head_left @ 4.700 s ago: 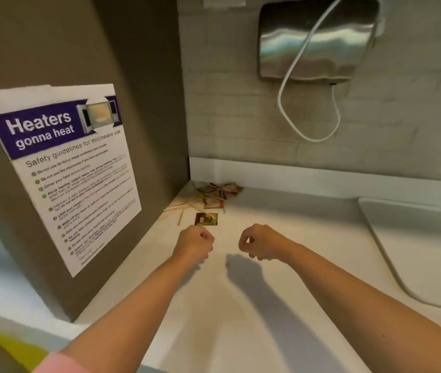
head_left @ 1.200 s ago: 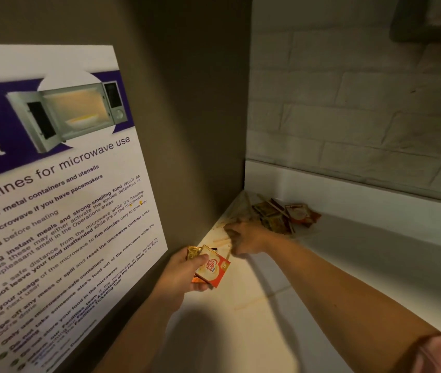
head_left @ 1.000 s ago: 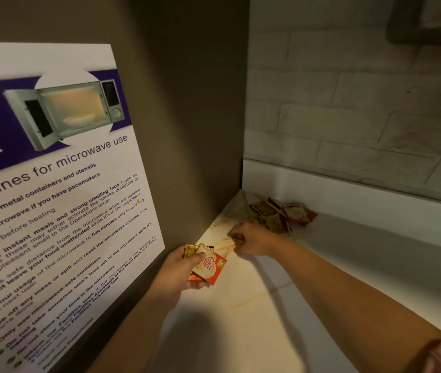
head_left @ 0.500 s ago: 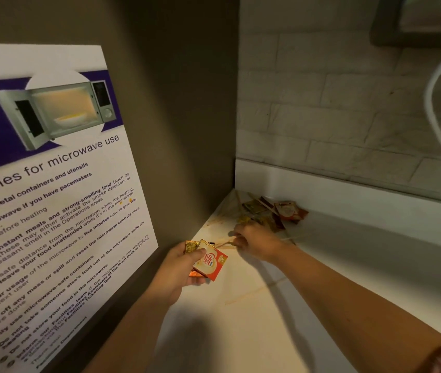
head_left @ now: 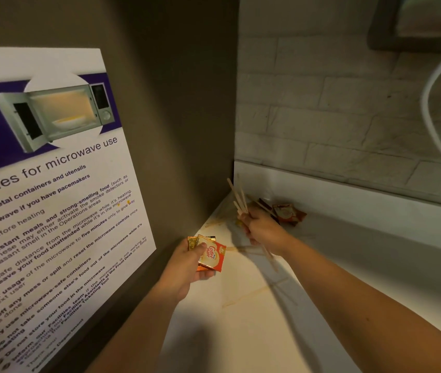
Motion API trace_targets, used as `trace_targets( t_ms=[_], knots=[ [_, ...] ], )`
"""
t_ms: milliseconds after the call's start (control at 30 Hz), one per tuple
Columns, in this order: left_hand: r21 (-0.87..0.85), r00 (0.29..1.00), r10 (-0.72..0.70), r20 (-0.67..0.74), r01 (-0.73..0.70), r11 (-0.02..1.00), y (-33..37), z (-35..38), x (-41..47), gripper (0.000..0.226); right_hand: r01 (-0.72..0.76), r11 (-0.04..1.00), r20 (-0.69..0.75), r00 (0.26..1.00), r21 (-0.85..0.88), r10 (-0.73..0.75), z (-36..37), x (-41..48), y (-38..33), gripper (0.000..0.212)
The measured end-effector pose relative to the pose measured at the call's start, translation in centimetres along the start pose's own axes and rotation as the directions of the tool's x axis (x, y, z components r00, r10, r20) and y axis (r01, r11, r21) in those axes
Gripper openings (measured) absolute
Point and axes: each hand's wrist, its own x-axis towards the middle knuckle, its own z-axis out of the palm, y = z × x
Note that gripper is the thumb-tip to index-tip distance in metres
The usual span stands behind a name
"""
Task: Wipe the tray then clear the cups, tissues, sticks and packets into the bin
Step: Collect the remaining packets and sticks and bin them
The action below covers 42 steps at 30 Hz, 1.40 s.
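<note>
A bundle of thin pale wooden stirrer sticks [head_left: 238, 198] juts tilted above and below the right hand [head_left: 263, 232] gripping it. Crumpled brown-and-red foil packets [head_left: 289, 214] lie just beyond that grip. A flat red-and-cream creamer sachet [head_left: 212, 254] sits pinched under the thumb of the left hand [head_left: 184, 267], over a small yellow sachet [head_left: 192, 242].

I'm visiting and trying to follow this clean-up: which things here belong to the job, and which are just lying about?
For the job:
red-and-cream sachet packets in the left hand;
thin wooden stir sticks in the right hand;
brown crumpled packets in the corner;
a loose wooden stick on the white counter.

Just lying about:
purple-and-white microwave poster;
white hanging cable.
</note>
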Motion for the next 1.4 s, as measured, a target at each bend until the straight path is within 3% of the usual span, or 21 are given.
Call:
trace_targets(
  t_ms=[67,133,233,333,433,567,700,767,933,1067,1233,1400],
  knots=[
    [-0.026,1.000,0.011,0.012,-0.011,1.000,0.1,0.9,-0.1,0.029,-0.089,0.939,0.059,0.996,0.332,0.073,0.1,-0.1,-0.1,0.022],
    [-0.038,1.000,0.017,0.025,-0.016,0.999,0.1,1.9,-0.2,0.025,-0.135,0.835,0.078,0.991,0.534,0.111,0.2,0.0,-0.2,0.023],
    [-0.027,0.998,0.024,0.050,-0.022,0.999,0.1,3.4,-0.4,0.019,-0.164,0.758,0.091,0.986,0.631,0.138,0.6,-0.3,-0.7,0.020],
    [-0.059,0.998,0.029,0.057,-0.025,0.998,0.2,4.4,-0.4,0.022,-0.160,0.763,0.086,0.987,0.626,0.136,1.3,-0.9,-0.7,0.018],
    [-0.099,0.999,0.034,0.013,-0.033,0.995,0.5,4.6,-0.1,0.030,-0.099,0.880,0.044,0.995,0.464,0.089,1.7,-1.6,-0.7,0.018],
    [-0.152,0.998,0.056,-0.021,-0.058,0.987,1.0,4.7,0.1,0.034,0.011,0.999,0.052,0.999,0.036,-0.013,2.0,-2.4,-0.9,0.023],
    [-0.248,0.999,0.048,-0.006,-0.048,0.967,1.4,5.1,0.0,0.032,0.175,0.886,0.084,0.984,-0.430,-0.154,2.8,-2.4,-1.2,0.028],
    [-0.274,0.999,0.052,0.003,-0.049,0.960,1.5,5.4,0.1,0.035,0.199,0.818,0.084,0.979,-0.540,-0.183,3.2,-2.5,-1.0,0.031],
    [-0.300,1.000,0.012,-0.010,-0.014,0.954,1.3,5.9,0.9,0.044,0.233,0.754,0.152,0.973,-0.614,-0.176,3.2,-3.0,-1.0,0.044],
    [-0.310,1.000,0.001,-0.024,-0.008,0.951,1.2,6.2,1.2,0.038,0.242,0.782,0.138,0.970,-0.574,-0.199,2.7,-3.7,-1.1,0.065],
    [-0.277,1.000,0.006,-0.009,-0.008,0.961,1.2,6.5,1.1,0.036,0.249,0.700,0.075,0.960,-0.670,-0.270,1.7,-4.1,-1.1,0.037],
    [-0.256,0.999,-0.032,-0.004,0.030,0.966,1.3,6.0,1.2,0.036,0.158,0.768,0.080,0.987,-0.620,-0.139,-1.2,-4.2,-1.2,0.015]
  ],
)
